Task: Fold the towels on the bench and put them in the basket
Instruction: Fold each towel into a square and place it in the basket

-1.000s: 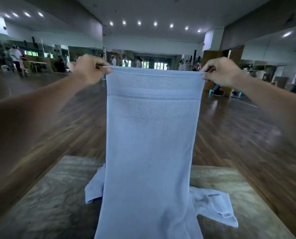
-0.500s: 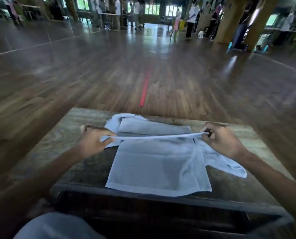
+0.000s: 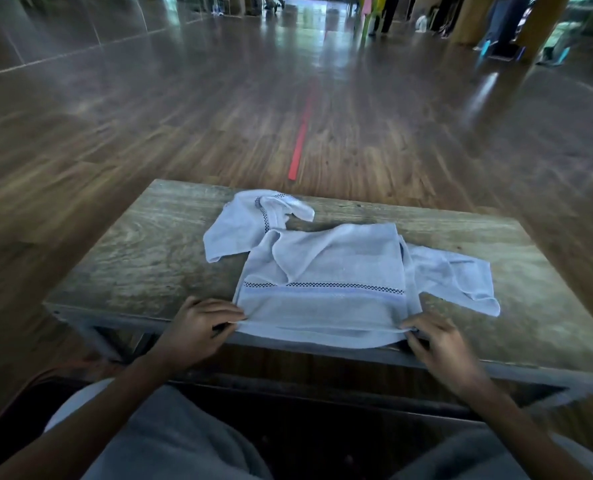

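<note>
Light-blue towel point(image 3: 322, 275) lies doubled at the near edge of the bench point(image 3: 132, 244). The left hand point(image 3: 198, 327) and right hand point(image 3: 440, 341) pinch its near corners. Soft, light, floppy cloth: corners look like the surest hold.

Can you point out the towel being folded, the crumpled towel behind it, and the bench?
towel being folded point(image 3: 322, 268), head view, flat middle.
crumpled towel point(image 3: 236, 233), head view, left flap.
bench point(image 3: 149, 244), head view, bare wooden top.
</note>
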{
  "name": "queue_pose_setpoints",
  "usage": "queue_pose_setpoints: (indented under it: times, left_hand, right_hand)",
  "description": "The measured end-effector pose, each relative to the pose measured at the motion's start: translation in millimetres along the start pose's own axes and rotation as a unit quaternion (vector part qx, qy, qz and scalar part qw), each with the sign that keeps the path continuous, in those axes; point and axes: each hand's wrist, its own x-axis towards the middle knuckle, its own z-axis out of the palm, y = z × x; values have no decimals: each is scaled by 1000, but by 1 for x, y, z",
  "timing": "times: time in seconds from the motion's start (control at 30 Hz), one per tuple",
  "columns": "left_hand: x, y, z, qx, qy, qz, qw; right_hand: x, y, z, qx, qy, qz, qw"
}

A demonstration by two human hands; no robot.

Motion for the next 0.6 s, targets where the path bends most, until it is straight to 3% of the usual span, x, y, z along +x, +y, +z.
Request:
queue_pose_setpoints:
  times: [0.33,0.6]
  left_hand:
    - [-6,-7,-2,59,-18,112,992]
    - [-8,4,-15,69,-1,135,988]
  right_hand:
    - [1,-10,-1,-104,-46,-42,993]
    - [6,-22,-12,-119,-98,-65,986]
